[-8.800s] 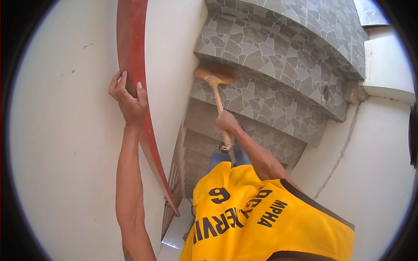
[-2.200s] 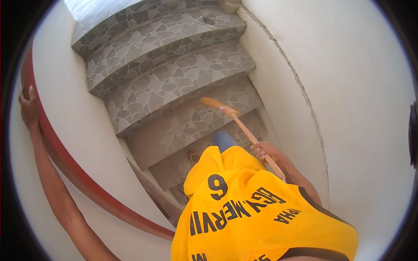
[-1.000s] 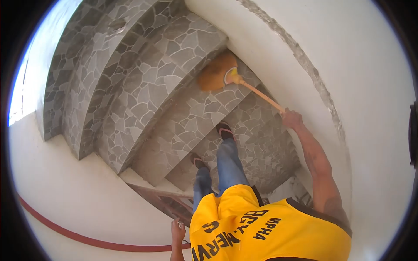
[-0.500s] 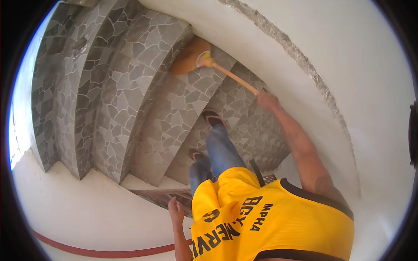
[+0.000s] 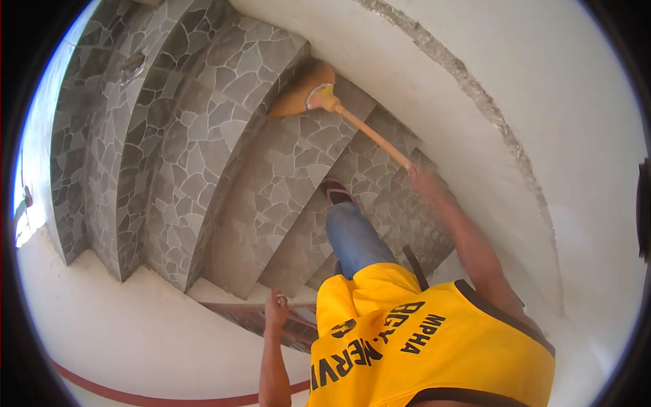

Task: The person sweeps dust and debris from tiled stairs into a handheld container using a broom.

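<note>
A soft broom with a wide tan fan of bristles lies against the inner corner of a stair tread, near the curved wall. Its bristles touch the base of the riser. My right hand is closed around the end of the broom's wooden handle. Down by the reddish-brown railing, my left hand has its fingers curled; whether they grip the rail cannot be made out. Grey stone-patterned steps lie beneath and ahead of me.
A curved white wall with a rough chipped strip borders the right side. More steps fan out to the left. A low white wall edges the stairs. My foot in a dark slipper stands on a step.
The broom head has shifted slightly right in view, its bristles still at the corner. My right hand sits slightly lower and farther right. My left hand is higher along the railing. One foot has left view.
</note>
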The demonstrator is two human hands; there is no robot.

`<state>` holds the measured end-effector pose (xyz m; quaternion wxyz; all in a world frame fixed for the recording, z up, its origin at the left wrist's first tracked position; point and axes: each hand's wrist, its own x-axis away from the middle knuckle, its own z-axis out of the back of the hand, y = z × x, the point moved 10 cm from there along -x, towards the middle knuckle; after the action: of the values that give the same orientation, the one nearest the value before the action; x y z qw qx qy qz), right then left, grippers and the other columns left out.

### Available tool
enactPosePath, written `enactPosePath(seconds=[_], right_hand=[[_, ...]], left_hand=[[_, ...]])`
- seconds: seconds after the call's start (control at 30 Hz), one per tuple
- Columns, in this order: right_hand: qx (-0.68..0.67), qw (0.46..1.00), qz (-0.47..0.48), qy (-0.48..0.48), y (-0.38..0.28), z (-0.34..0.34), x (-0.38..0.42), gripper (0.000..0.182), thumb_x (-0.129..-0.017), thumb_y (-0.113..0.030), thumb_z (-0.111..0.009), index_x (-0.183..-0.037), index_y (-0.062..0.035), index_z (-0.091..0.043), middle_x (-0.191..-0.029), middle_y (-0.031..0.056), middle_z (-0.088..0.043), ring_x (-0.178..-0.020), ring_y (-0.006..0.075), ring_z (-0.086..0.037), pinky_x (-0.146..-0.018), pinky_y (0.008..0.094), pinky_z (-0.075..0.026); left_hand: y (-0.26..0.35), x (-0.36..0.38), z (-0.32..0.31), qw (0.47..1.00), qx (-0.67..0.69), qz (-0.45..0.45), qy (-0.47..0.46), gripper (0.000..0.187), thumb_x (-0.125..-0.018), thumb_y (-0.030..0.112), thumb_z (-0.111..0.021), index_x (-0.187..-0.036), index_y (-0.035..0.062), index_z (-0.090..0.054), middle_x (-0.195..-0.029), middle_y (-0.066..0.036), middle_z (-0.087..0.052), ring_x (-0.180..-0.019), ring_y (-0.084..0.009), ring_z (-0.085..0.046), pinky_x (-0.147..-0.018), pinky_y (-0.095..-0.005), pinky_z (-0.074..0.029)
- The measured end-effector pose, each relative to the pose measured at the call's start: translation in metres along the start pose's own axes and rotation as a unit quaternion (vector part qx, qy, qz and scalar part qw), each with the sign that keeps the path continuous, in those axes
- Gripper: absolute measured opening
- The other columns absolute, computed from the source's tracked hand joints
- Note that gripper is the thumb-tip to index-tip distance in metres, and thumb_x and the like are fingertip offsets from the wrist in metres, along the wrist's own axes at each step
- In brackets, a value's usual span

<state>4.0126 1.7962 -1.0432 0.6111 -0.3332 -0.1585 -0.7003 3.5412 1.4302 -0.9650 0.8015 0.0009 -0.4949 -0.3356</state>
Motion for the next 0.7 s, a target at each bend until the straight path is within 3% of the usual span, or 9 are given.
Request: enactPosePath(seconds=[0.1, 0.13, 0.23, 0.3, 0.4, 0.5, 0.6, 0.67, 0.7], right_hand=[[0.06, 0.998, -0.004, -0.022, 0.013, -0.014, -0.064, 0.049, -0.096, -0.044, -0.028, -0.107, -0.0049, -0.055, -0.096, 0.0217, -0.063, -0.092, 0.0408, -0.059, -0.081, 0.0494, -0.045], [0.042, 0.999, -0.009, -0.012, 0.026, -0.029, -0.064, 0.049, -0.096, -0.043, -0.028, -0.108, -0.0045, -0.055, -0.097, 0.0225, -0.062, -0.093, 0.0408, -0.058, -0.082, 0.0493, -0.045], [0.007, 0.999, 0.0, -0.044, 0.058, -0.074, -0.012, 0.056, -0.096, -0.043, -0.026, -0.102, 0.0009, -0.06, -0.103, 0.027, -0.06, -0.103, 0.0435, -0.055, -0.089, 0.0507, -0.043], [0.006, 0.996, -0.082, -0.034, 0.066, -0.088, 0.051, 0.057, -0.096, -0.041, -0.025, -0.096, 0.0039, -0.061, -0.097, 0.0293, -0.06, -0.096, 0.0445, -0.057, -0.085, 0.0517, -0.042], [-0.076, 0.995, -0.066, -0.021, 0.066, -0.083, 0.115, 0.05, -0.095, -0.039, -0.032, -0.094, 0.0014, -0.061, -0.094, 0.0293, -0.06, -0.092, 0.0467, -0.056, -0.08, 0.051, -0.043], [-0.054, 0.998, -0.033, 0.012, 0.057, -0.063, 0.142, 0.045, -0.095, -0.037, -0.035, -0.09, 0.0009, -0.06, -0.091, 0.0288, -0.059, -0.09, 0.0477, -0.055, -0.076, 0.0508, -0.044], [-0.026, 0.994, 0.093, 0.043, 0.012, -0.059, 0.09, 0.042, -0.094, -0.037, -0.039, -0.092, -0.0003, -0.058, -0.085, 0.0236, -0.061, -0.082, 0.0402, -0.059, -0.071, 0.0484, -0.044], [0.0, 0.979, 0.183, 0.092, -0.002, -0.079, -0.002, 0.038, -0.093, -0.034, -0.041, -0.089, -0.0008, -0.059, -0.084, 0.0236, -0.06, -0.082, 0.0392, -0.059, -0.07, 0.0485, -0.044], [-0.035, 0.982, 0.169, 0.071, -0.023, -0.066, -0.016, 0.035, -0.092, -0.03, -0.04, -0.091, -0.0013, -0.06, -0.084, 0.0226, -0.062, -0.083, 0.0392, -0.059, -0.071, 0.0488, -0.044]], left_hand=[[0.007, -0.059, 0.025, 0.992, -0.004, -0.107, 0.062, 0.029, -0.088, 0.014, -0.05, -0.113, 0.0003, -0.053, -0.107, -0.024, -0.059, -0.099, -0.0381, -0.057, -0.083, -0.0407, -0.046], [0.004, -0.074, 0.034, 0.991, 0.011, -0.102, 0.084, 0.029, -0.088, 0.013, -0.05, -0.114, 0.0, -0.052, -0.107, -0.024, -0.059, -0.099, -0.0379, -0.057, -0.084, -0.0403, -0.046], [-0.005, -0.079, 0.042, 0.983, 0.056, -0.096, 0.146, 0.03, -0.089, 0.013, -0.049, -0.115, -0.0016, -0.052, -0.108, -0.023, -0.059, -0.101, -0.0371, -0.057, -0.086, -0.0393, -0.045], [-0.012, -0.064, 0.035, 0.973, 0.066, -0.114, 0.19, 0.031, -0.089, 0.012, -0.049, -0.115, -0.0032, -0.052, -0.107, -0.023, -0.059, -0.102, -0.0367, -0.057, -0.087, -0.0386, -0.045], [-0.069, -0.05, -0.034, 0.968, 0.082, -0.111, 0.212, 0.031, -0.089, 0.013, -0.049, -0.114, -0.005, -0.052, -0.108, -0.024, -0.058, -0.104, -0.0377, -0.056, -0.091, -0.0403, -0.043], [-0.137, -0.045, -0.146, 0.987, 0.014, -0.054, 0.148, 0.034, -0.086, 0.014, -0.05, -0.115, -0.0041, -0.054, -0.114, -0.025, -0.057, -0.107, -0.0393, -0.053, -0.094, -0.0439, -0.041], [-0.145, -0.021, -0.227, 0.994, 0.077, -0.032, 0.075, 0.037, -0.085, 0.018, -0.05, -0.114, -0.0027, -0.055, -0.115, -0.025, -0.056, -0.107, -0.0395, -0.053, -0.093, -0.0442, -0.041], [-0.148, -0.011, -0.27, 0.991, 0.122, -0.024, 0.041, 0.035, -0.084, 0.02, -0.05, -0.111, -0.0014, -0.057, -0.111, -0.025, -0.058, -0.105, -0.0399, -0.053, -0.092, -0.0448, -0.042], [-0.14, -0.001, -0.274, 0.992, 0.108, -0.033, 0.048, 0.034, -0.083, 0.021, -0.051, -0.108, -0.0006, -0.057, -0.108, -0.025, -0.058, -0.105, -0.041, -0.053, -0.09, -0.0449, -0.043]])
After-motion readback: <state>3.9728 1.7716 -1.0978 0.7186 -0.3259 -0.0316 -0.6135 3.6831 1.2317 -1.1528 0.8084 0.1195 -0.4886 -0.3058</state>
